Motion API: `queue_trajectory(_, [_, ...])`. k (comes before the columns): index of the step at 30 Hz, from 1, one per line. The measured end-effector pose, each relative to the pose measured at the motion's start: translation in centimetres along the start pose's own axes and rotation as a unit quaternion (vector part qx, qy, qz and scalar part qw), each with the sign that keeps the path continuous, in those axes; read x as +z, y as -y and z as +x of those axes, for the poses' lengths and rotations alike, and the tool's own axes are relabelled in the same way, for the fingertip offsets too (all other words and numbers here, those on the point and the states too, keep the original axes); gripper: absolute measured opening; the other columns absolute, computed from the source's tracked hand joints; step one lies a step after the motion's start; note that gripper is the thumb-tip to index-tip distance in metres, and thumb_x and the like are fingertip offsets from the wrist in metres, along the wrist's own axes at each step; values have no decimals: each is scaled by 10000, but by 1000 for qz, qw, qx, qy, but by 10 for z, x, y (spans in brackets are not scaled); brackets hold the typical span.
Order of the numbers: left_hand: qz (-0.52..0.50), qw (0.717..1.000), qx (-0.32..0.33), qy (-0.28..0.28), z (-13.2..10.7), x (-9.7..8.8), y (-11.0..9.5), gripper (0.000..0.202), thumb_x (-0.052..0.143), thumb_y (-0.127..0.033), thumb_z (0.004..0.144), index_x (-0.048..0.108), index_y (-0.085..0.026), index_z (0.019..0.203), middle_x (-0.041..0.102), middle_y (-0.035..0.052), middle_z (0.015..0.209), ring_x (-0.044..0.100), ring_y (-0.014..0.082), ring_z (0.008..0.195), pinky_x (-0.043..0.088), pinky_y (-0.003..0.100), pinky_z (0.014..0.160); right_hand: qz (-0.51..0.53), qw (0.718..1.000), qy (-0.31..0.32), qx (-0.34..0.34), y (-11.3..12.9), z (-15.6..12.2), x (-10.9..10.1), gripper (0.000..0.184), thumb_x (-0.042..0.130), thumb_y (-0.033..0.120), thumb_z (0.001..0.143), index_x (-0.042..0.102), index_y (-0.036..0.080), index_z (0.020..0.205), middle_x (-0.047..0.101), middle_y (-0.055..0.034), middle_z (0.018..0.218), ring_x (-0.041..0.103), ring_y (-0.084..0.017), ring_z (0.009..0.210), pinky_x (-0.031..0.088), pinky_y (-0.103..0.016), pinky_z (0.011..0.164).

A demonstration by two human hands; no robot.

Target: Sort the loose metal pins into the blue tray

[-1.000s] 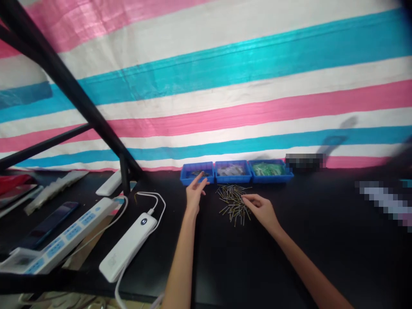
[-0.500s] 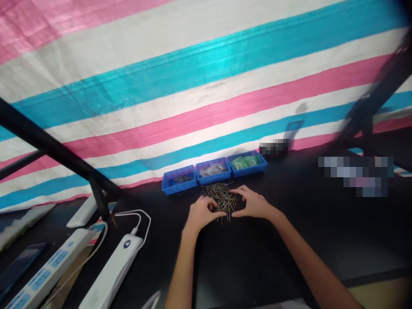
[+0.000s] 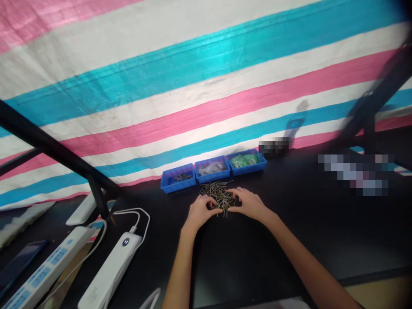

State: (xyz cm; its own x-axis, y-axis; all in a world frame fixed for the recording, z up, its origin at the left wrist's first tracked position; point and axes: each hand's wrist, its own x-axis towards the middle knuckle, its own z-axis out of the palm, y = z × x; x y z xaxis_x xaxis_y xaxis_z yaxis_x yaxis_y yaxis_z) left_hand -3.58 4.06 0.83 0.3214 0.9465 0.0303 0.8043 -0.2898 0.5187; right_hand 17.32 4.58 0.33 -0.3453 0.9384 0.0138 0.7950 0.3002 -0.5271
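Note:
A loose pile of thin metal pins [image 3: 219, 192], like nails or long screws in gold and silver tones, lies on the black table [image 3: 238, 257]. At the pile's left edge is my left hand [image 3: 200, 211], with curved fingers and the thumb apart from them. My right hand [image 3: 249, 201] cups the right edge, its thumb and fingertips apart and touching the pins. Neither hand grips a pin that I can make out. Just behind the pile stand three blue trays: one with a few pins [image 3: 178, 183], one with clear plastic bags [image 3: 212, 175], one with green packets [image 3: 246, 166].
On the left lie a white power bank [image 3: 111, 270] with a cable, a white power strip [image 3: 48, 268] and a dark phone [image 3: 22, 262]. Black metal frame bars [image 3: 58, 154] rise at both sides. A striped tarp [image 3: 193, 98] hangs behind the table.
My right hand has shifted slightly left, closer to my left hand, against the pile. The near edge of the pile looks a little tighter. The trays stay put.

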Motion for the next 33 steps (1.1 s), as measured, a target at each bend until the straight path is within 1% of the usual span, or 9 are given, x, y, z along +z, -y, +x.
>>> queue_trajectory(3, [-7,1000,4,-14,1,3,-6,200,629,-410,703,623,-224,775,575,-22,737,525,145,748,345,226,578,0,1000,-12,-8,0,1,2,481,655,408,706,507,314,1154,581,-4,920,539,-182,844,370,-237,591])
queue_trajectory(7, [-10,999,28,-30,1,7,-13,139,592,-349,758,604,-217,799,578,-23,772,535,127,720,349,217,574,7,1000,-28,-12,-3,2,5,428,638,318,731,523,316,1144,599,4,898,547,-167,803,359,-220,560])
queue_trajectory(12, [21,998,37,-49,3,13,-16,93,558,-302,794,609,-224,803,589,-13,828,552,138,806,371,218,624,24,999,-33,-15,-4,4,5,368,602,265,760,549,312,1121,620,10,885,555,-145,750,364,-216,562])
queue_trajectory(16, [52,994,49,-83,3,17,-14,101,541,-292,813,614,-223,803,589,-8,833,550,143,833,379,222,662,21,999,-44,-21,-4,4,6,329,581,260,777,564,305,1102,627,13,877,556,-133,715,352,-205,542])
queue_trajectory(20, [56,991,50,-108,3,18,-13,104,522,-275,829,612,-222,822,590,-10,848,547,136,839,388,216,677,21,998,-51,-27,-4,4,7,323,583,269,774,569,299,1096,630,15,862,557,-133,709,344,-205,538])
queue_trajectory(27, [55,992,22,-110,2,17,-15,116,514,-240,835,612,-248,896,596,-17,887,540,131,886,394,204,679,24,999,-39,-17,-3,4,5,326,584,275,764,576,293,1089,634,7,859,564,-144,730,353,-212,551])
queue_trajectory(33, [43,990,23,-131,3,17,-17,153,488,-200,845,615,-253,912,597,-12,892,542,127,892,399,202,680,16,999,-37,-21,-2,3,5,318,577,270,768,576,294,1085,633,9,861,566,-142,739,356,-214,564])
